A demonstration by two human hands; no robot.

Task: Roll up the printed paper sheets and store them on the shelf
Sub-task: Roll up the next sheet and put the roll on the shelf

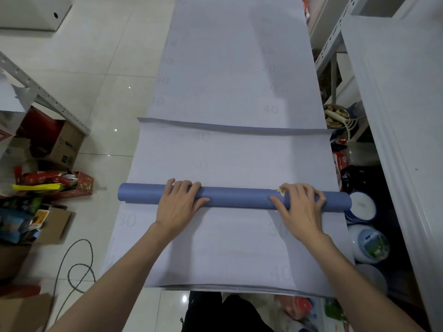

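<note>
Long white paper sheets (230, 154) with faint printed numbers lie face down on the tiled floor, stretching away from me. Across them lies a blue rolled tube (235, 197) of paper, running left to right. My left hand (178, 202) lies over the roll left of centre, fingers curled over its top and thumb along the near side. My right hand (299, 207) grips the roll near its right end in the same way. A second sheet (235, 68) overlaps further away.
White metal shelving (393, 97) stands along the right, with tubs and jars (366, 243) at its foot. Cardboard boxes and red packaging (55, 183) clutter the left. A grey cable (76, 267) loops on the floor at lower left.
</note>
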